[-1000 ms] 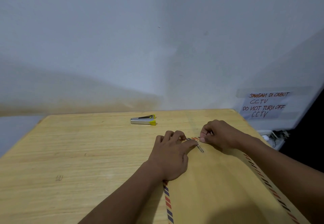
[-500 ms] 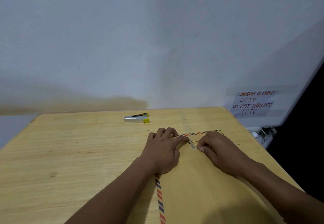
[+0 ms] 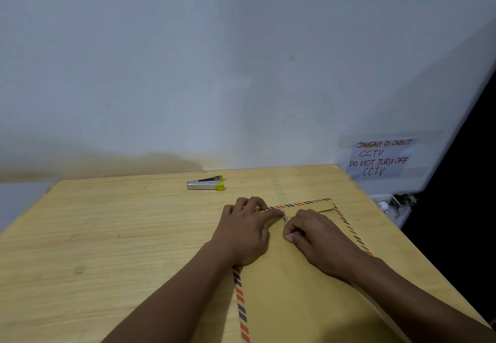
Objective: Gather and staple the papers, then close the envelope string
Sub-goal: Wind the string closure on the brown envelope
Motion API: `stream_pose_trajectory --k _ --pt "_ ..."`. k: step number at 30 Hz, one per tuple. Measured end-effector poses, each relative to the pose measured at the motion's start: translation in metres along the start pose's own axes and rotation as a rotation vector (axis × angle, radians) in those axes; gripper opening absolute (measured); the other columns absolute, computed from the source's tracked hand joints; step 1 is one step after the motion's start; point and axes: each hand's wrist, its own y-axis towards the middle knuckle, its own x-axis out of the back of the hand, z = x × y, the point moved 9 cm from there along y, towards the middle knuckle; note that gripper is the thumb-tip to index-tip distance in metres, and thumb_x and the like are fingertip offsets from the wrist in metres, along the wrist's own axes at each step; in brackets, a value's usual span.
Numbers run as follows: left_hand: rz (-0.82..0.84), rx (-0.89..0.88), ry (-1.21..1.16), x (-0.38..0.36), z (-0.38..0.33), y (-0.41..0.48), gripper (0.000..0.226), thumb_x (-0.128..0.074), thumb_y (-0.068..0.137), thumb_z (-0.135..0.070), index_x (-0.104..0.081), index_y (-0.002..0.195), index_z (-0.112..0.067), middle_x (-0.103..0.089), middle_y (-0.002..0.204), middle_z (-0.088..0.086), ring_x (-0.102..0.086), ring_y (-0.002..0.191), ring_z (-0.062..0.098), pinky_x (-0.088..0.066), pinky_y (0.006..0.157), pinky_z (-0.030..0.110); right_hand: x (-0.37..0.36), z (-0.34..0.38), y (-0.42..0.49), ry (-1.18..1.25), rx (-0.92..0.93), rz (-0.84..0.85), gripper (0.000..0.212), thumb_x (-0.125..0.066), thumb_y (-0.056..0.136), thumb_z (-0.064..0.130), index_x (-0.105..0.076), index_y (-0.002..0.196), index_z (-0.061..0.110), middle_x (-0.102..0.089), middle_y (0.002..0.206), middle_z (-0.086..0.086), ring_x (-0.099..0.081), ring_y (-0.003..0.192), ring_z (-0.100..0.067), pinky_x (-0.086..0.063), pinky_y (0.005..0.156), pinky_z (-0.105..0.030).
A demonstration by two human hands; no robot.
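Note:
A brown envelope [image 3: 303, 283] with a red-and-blue striped border lies flat on the wooden table [image 3: 107, 235], its flap folded down at the far end. My left hand [image 3: 245, 231] rests on the envelope's upper left corner, its index finger pressing near the flap. My right hand [image 3: 314, 235] sits just right of it, fingertips pinched on a thin string [image 3: 285, 218] at the flap. The papers are not visible. A silver stapler [image 3: 206, 183] with a yellow tip lies farther back on the table, apart from both hands.
A white wall stands right behind the table. A taped paper note [image 3: 379, 158] about CCTV hangs at the right, with a power strip and plugs [image 3: 394, 203] below it. The table's right edge drops into a dark gap.
My right hand has come back toward me, from above the flap to below it, still pinching the string. My left hand stays on the envelope's corner.

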Motion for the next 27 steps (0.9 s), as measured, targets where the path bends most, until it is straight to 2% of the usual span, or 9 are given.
stream_pose_trajectory --k 9,16,18,21,23,27 --pt "-0.009 0.007 -0.047 0.001 0.002 0.0 0.061 -0.031 0.086 -0.035 -0.039 0.144 -0.053 -0.041 0.14 -0.012 -0.03 0.132 0.014 -0.029 0.109 0.041 0.011 -0.017 -0.007 -0.017 -0.048 -0.014 0.009 -0.063 0.091 0.024 -0.067 0.088 0.031 -0.059 0.086 0.015 -0.053 0.088 -0.003 -0.046 0.077 -0.026" --pt "-0.007 0.009 -0.049 0.001 0.001 0.0 0.059 -0.03 0.088 -0.038 -0.04 0.143 -0.053 -0.041 0.14 -0.013 -0.031 0.132 0.016 -0.029 0.108 0.042 0.025 -0.041 -0.014 -0.117 -0.117 -0.004 0.021 -0.056 0.094 0.018 -0.056 0.082 0.035 -0.054 0.084 0.016 -0.049 0.085 -0.002 -0.042 0.071 -0.025" --pt "0.005 0.04 -0.081 -0.001 0.003 0.003 0.054 -0.028 0.09 -0.043 -0.042 0.141 -0.054 -0.041 0.138 -0.013 -0.031 0.132 0.016 -0.027 0.108 0.042 0.027 -0.042 -0.014 -0.141 -0.118 0.002 0.021 -0.054 0.094 0.016 -0.055 0.082 0.033 -0.053 0.084 0.015 -0.048 0.085 -0.004 -0.044 0.072 -0.027" --pt "0.002 0.119 -0.145 -0.003 0.007 0.009 0.042 -0.031 0.097 -0.063 -0.049 0.134 -0.054 -0.044 0.137 -0.012 -0.031 0.133 0.017 -0.026 0.106 0.044 0.026 -0.039 -0.014 -0.169 -0.109 0.019 0.017 -0.052 0.096 0.018 -0.054 0.084 0.03 -0.051 0.085 0.015 -0.046 0.084 -0.006 -0.046 0.074 -0.03" --pt "-0.005 0.176 -0.169 -0.003 0.007 0.012 0.044 -0.037 0.093 -0.073 -0.056 0.128 -0.053 -0.046 0.135 -0.011 -0.033 0.133 0.018 -0.026 0.106 0.044 0.026 -0.039 -0.013 -0.178 -0.106 0.026 0.015 -0.052 0.097 0.02 -0.055 0.085 0.029 -0.05 0.086 0.014 -0.046 0.085 -0.008 -0.047 0.075 -0.032" --pt "-0.054 0.249 -0.21 0.0 0.006 0.015 0.044 -0.054 0.083 -0.076 -0.063 0.118 -0.051 -0.048 0.128 -0.011 -0.035 0.13 0.019 -0.026 0.101 0.042 0.026 -0.037 -0.014 -0.185 -0.094 0.026 0.013 -0.051 0.097 0.02 -0.054 0.087 0.027 -0.049 0.086 0.014 -0.044 0.086 -0.01 -0.046 0.075 -0.033"
